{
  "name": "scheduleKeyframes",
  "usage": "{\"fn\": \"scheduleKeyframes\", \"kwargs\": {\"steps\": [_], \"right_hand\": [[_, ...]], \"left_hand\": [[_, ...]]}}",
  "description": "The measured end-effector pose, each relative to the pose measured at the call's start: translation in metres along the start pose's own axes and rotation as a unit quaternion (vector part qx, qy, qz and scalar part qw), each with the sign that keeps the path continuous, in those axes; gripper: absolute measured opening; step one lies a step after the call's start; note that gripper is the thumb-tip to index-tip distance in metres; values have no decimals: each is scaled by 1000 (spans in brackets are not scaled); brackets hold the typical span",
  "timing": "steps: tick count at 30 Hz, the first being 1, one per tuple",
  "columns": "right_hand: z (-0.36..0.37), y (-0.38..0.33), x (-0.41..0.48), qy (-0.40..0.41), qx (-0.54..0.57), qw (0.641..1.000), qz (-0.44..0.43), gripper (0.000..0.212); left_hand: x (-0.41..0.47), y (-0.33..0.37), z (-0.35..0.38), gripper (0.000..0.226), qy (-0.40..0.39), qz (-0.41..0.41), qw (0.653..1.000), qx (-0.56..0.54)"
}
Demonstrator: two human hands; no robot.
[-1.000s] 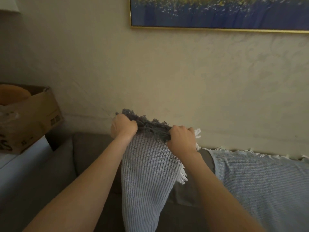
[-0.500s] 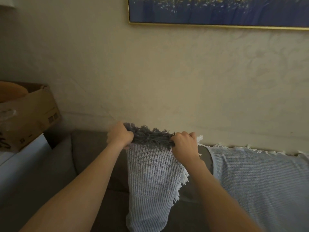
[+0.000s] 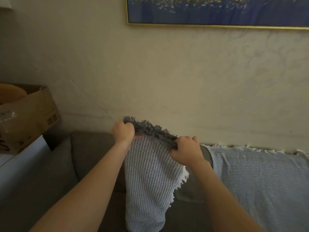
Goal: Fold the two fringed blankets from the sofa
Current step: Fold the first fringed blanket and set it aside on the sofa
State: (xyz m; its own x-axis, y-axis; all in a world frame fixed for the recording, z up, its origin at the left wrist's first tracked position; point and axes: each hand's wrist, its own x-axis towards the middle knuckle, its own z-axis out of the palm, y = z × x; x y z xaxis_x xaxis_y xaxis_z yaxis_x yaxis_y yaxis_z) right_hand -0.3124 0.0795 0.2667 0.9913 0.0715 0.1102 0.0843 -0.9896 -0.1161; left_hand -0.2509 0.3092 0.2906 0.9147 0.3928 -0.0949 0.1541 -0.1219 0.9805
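Observation:
A grey-and-white woven blanket with a dark grey fringe hangs folded in front of the grey sofa. My left hand grips its top left corner at the fringe. My right hand grips the top right corner, a little lower. White fringe shows along the blanket's right edge. A second, light blue blanket with white fringe lies draped over the sofa back on the right.
A cardboard box sits on a white surface left of the sofa. A beige wall rises behind, with a gold-framed blue painting at the top right.
Both hands with the blanket's top edge dipped, then shifted right; the left hand now sits higher than the right, so the fringe slants. My grips are unchanged.

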Motion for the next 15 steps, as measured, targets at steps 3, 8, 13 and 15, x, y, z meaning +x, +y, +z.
{"fn": "scheduleKeyframes", "kwargs": {"steps": [3, 8, 13, 15], "right_hand": [[-1, 8, 1, -43, -10, 999, 8, 35], [-16, 9, 6, -1, 51, 999, 14, 16], [-33, 7, 11, 79, 213, 974, -19, 25], [-35, 6, 10, 113, 295, 948, -32, 25]], "left_hand": [[18, 1, 1, 24, 57, 17, 998, 6], [31, 9, 7, 24, 96, 52, 994, -22], [1, 39, -3, 35, 167, 93, 981, -18], [6, 41, -6, 34, 173, 113, 978, -34]]}}
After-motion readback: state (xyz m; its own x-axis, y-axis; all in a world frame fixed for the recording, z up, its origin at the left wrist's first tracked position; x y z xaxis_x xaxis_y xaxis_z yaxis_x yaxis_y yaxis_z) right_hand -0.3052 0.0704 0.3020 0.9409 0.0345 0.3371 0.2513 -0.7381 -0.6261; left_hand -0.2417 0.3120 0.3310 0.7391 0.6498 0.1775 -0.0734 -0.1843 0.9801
